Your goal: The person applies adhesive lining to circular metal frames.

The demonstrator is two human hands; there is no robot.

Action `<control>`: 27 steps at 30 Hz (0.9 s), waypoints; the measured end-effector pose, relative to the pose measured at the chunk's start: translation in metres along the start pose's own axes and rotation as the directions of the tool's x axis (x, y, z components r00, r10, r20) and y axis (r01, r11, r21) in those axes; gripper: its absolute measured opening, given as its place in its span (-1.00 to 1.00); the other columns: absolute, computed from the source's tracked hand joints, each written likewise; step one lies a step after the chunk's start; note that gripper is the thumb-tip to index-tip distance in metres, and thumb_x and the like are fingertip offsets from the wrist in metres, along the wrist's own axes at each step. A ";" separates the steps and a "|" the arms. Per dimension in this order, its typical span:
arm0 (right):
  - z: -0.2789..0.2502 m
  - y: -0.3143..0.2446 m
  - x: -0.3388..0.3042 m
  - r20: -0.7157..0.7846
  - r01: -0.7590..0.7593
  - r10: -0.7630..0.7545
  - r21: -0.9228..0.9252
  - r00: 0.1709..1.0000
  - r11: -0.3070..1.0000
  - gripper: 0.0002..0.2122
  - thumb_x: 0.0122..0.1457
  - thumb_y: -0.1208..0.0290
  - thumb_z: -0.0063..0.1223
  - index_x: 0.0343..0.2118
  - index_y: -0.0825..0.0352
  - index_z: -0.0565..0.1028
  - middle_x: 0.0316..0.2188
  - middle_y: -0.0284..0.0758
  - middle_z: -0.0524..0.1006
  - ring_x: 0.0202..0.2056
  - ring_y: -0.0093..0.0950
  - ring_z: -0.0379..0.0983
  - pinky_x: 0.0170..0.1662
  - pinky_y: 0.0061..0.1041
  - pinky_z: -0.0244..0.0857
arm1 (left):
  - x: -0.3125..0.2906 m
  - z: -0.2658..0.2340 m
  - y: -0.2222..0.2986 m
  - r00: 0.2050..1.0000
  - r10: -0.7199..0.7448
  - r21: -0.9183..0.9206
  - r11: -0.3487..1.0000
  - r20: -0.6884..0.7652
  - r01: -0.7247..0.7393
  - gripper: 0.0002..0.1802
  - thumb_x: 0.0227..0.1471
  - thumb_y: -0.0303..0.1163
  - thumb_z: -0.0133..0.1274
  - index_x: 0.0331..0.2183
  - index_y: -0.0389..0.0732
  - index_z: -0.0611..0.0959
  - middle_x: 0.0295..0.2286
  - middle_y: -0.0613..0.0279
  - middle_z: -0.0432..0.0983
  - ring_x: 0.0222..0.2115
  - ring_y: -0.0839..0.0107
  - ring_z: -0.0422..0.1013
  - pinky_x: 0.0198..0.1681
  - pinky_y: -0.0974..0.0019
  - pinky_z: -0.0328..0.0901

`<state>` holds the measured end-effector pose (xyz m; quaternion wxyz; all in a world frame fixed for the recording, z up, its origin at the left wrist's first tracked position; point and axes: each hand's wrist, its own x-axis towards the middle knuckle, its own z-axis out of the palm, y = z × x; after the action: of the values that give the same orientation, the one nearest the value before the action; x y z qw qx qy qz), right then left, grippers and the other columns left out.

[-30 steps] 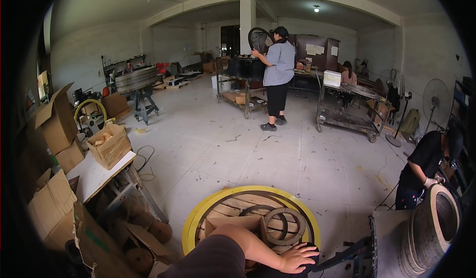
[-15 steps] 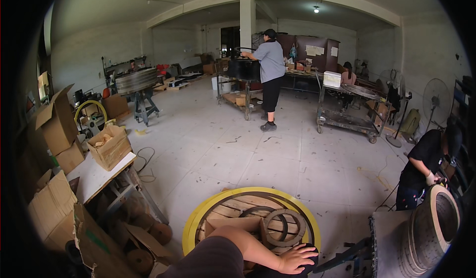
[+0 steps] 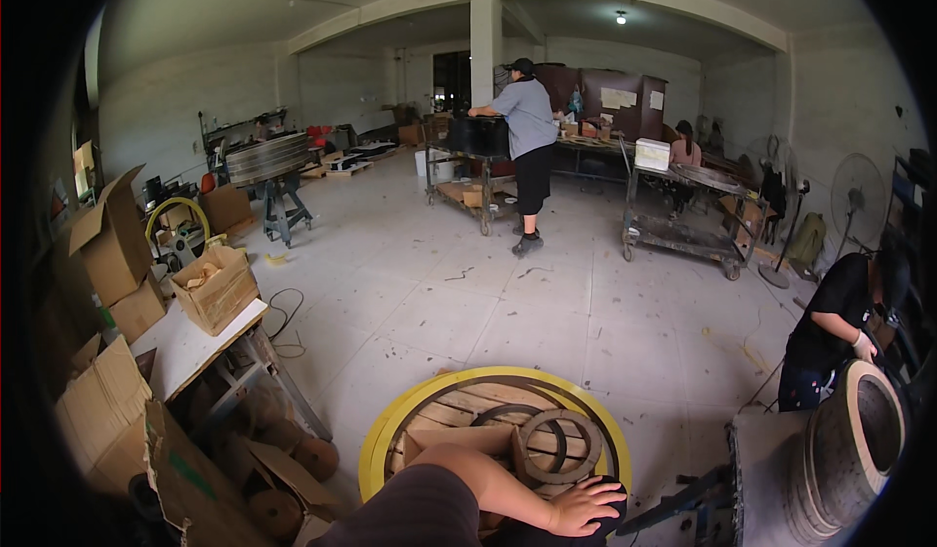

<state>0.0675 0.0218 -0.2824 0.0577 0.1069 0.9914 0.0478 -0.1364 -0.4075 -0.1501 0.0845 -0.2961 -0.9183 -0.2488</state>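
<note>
My left hand [image 3: 586,508] lies palm down with fingers spread on a dark rounded surface [image 3: 613,520], perhaps my knee in dark cloth. It grips nothing. The bare forearm and dark sleeve cross the lower middle. Just beyond the hand, a grey flat ring [image 3: 532,446] leans over a darker ring. Both rest within a large yellow-rimmed ring [image 3: 610,420] around wooden slats [image 3: 429,412]. Behind my forearm, an open cardboard box [image 3: 459,440] is partly covered. My right hand is out of sight.
At left stands a white-topped table [image 3: 200,347] with a cardboard box [image 3: 215,293]. Grey rings [image 3: 854,449] stand at lower right beside a gloved co-worker [image 3: 830,327]. Farther off, another person [image 3: 532,122] stands at a wheeled cart [image 3: 485,191]; a second cart [image 3: 683,240] is to the right.
The standing person has shifted slightly left and leans lower over the cart; the dark ring raised earlier no longer shows. The co-worker's gloved hand at right has moved slightly. My left hand stays put.
</note>
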 end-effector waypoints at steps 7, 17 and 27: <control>0.004 -0.002 -0.002 -0.016 -0.029 0.029 0.016 0.999 0.999 -0.57 0.17 0.05 -0.07 -0.14 0.38 0.46 -0.30 -0.11 0.53 -0.27 -0.09 0.46 -0.17 -0.20 0.35 | 0.001 0.005 0.000 1.000 0.021 -0.007 1.000 -0.016 -0.021 -0.56 -0.07 -0.30 0.07 -0.08 -0.10 0.51 0.17 0.12 0.14 0.26 0.14 -0.09 0.28 -0.09 -0.17; 0.015 0.001 -0.023 -0.022 -0.127 0.128 0.049 0.992 0.991 -0.55 0.16 0.03 -0.07 -0.13 0.39 0.46 -0.29 -0.10 0.52 -0.26 -0.09 0.45 -0.15 -0.19 0.34 | 0.003 -0.003 0.003 1.000 0.003 0.043 0.999 0.031 -0.005 -0.57 -0.05 -0.28 0.06 -0.07 -0.07 0.52 0.17 0.14 0.14 0.26 0.15 -0.08 0.28 -0.08 -0.17; 0.017 0.005 -0.029 -0.044 -0.190 0.193 0.061 0.980 0.980 -0.52 0.15 0.01 -0.07 -0.12 0.39 0.45 -0.27 -0.09 0.51 -0.25 -0.08 0.45 -0.14 -0.18 0.34 | 0.004 -0.005 0.003 0.998 0.008 0.069 0.998 0.064 -0.012 -0.55 -0.04 -0.27 0.05 -0.04 -0.07 0.50 0.18 0.15 0.12 0.26 0.15 -0.09 0.29 -0.08 -0.19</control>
<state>0.0992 0.0222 -0.2957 0.0253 0.2023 0.9786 0.0279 -0.1374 -0.4058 -0.1436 0.0665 -0.3053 -0.9271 -0.2068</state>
